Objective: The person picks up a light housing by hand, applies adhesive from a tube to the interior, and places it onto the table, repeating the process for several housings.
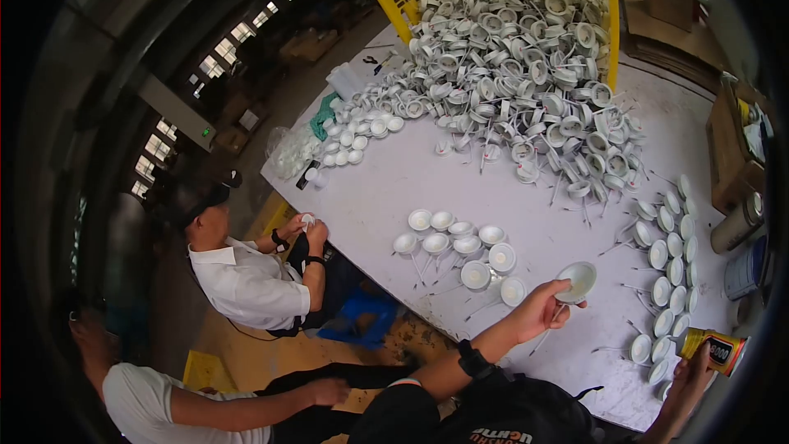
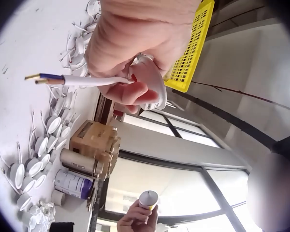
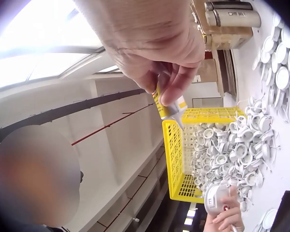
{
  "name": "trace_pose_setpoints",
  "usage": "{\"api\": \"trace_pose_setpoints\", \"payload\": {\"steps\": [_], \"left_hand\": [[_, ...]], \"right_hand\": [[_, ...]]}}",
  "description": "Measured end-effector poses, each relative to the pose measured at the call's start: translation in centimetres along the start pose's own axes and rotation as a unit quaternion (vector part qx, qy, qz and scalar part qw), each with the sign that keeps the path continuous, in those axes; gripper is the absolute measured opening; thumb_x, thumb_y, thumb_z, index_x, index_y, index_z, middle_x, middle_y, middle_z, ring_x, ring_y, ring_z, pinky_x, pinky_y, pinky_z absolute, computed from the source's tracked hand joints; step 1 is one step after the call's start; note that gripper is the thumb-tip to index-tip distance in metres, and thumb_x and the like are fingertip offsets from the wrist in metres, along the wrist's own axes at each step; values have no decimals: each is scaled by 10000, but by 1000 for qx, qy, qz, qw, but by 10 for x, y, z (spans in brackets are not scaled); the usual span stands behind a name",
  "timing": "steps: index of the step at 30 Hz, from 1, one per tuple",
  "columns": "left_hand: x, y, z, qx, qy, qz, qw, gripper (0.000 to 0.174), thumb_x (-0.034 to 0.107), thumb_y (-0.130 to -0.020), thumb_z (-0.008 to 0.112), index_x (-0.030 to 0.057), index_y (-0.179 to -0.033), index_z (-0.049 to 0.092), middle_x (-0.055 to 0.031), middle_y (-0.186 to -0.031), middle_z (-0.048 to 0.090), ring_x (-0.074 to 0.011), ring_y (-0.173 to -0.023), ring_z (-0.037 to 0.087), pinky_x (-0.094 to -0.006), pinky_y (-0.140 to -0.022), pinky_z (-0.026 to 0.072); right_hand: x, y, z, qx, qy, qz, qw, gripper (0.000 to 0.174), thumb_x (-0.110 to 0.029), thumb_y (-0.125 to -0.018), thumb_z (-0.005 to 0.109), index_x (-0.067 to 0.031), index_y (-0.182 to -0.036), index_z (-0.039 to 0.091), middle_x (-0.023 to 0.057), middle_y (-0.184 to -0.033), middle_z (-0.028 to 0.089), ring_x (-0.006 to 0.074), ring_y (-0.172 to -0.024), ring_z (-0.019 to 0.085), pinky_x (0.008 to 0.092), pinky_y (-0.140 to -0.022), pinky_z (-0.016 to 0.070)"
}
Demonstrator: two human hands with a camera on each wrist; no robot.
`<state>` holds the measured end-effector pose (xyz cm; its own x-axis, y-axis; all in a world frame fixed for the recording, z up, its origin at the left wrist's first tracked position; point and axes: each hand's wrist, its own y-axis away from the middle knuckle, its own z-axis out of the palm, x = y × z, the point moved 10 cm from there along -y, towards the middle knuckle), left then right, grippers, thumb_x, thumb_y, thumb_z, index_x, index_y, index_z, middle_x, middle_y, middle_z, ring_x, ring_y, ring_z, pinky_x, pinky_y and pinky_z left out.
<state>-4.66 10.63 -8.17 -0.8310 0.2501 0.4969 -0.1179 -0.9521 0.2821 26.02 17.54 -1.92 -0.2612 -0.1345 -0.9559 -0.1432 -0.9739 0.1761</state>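
My left hand (image 1: 542, 312) holds up a white round light fitting (image 1: 578, 281) by its back, its dish-shaped face turned upward over the table. In the left wrist view a white cable (image 2: 89, 81) runs out between the fingers and ends in a blue and a brown wire. At the right table edge my right hand (image 1: 690, 382) grips a yellow and black glue tube (image 1: 717, 351). Its pointed nozzle (image 3: 176, 121) sticks out past the fingers in the right wrist view. Between the two hands, rows of similar fittings (image 1: 661, 290) lie face up, cables outward.
A yellow basket (image 1: 612, 16) spills a heap of fittings (image 1: 526, 74) across the table's far side. Another group (image 1: 466, 244) lies left of my left hand. A cardboard box (image 1: 731, 148) and a flask (image 1: 737, 222) stand along the right edge. Two people sit at the left.
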Motion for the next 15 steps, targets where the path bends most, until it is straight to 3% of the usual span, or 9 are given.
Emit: {"api": "trace_pose_setpoints", "payload": {"steps": [1,5,7,8,9,10,12,13,15], "left_hand": [[6,6,3,-20,-3,7,1000,372,336,-847,393,25,-1046,439,-103,-901,553,-80,-506,440,-201,-404,313],[28,30,25,-37,9,22,999,421,395,-863,337,35,-1064,423,-93,-891,548,-116,-567,506,-213,-421,348],[36,37,34,-46,39,32,998,500,468,-865,255,45,-1086,404,-85,-874,545,-170,-645,547,-246,-448,386],[34,38,34,-48,46,21,998,500,468,-865,255,45,-1086,404,-85,-874,545,-170,-645,547,-246,-448,386],[34,39,34,-51,52,25,997,521,485,-862,228,50,-1094,397,-86,-864,544,-190,-664,549,-261,-460,394],[33,39,35,-55,59,24,996,542,502,-859,201,55,-1103,389,-86,-855,542,-210,-682,551,-276,-472,403],[30,37,29,-7,64,1,998,556,494,-863,187,42,-1110,395,-108,-859,546,-226,-690,551,-301,-501,416],[27,33,26,14,65,-7,998,558,490,-864,187,37,-1113,397,-116,-869,548,-230,-692,552,-307,-509,419],[25,22,27,-17,91,1,996,544,464,-871,193,28,-1118,402,-140,-910,552,-230,-693,553,-313,-520,419]], "right_hand": [[-3,3,11,-18,-6,-4,1000,329,-266,-816,528,-58,-1061,458,-27,-800,467,18,-584,383,145,-479,307],[-3,8,28,-44,13,-13,999,318,-254,-822,519,-51,-1059,463,-24,-798,461,19,-584,377,146,-480,305],[-45,31,48,-52,239,-295,924,296,-252,-829,506,-49,-1042,472,-25,-789,462,17,-577,364,148,-470,287],[-47,31,46,-45,248,-291,923,296,-252,-829,506,-49,-1042,472,-25,-789,462,17,-577,364,148,-470,287],[-28,16,34,-53,126,-161,977,288,-246,-834,500,-46,-1039,475,-24,-794,470,14,-581,365,149,-469,284],[-7,9,24,-52,-2,-29,998,280,-240,-838,493,-44,-1036,478,-23,-800,479,11,-585,365,150,-468,280],[-12,19,26,-19,-14,-21,1000,342,-228,-830,497,-27,-1101,444,-6,-843,493,21,-582,408,147,-424,296],[-20,24,22,-1,77,-91,993,330,-225,-831,493,-33,-1095,440,-3,-828,486,32,-573,416,155,-427,308],[-19,30,31,-25,-3,-18,1000,328,-193,-823,497,-34,-1099,417,9,-816,480,54,-550,428,182,-423,343]]}}
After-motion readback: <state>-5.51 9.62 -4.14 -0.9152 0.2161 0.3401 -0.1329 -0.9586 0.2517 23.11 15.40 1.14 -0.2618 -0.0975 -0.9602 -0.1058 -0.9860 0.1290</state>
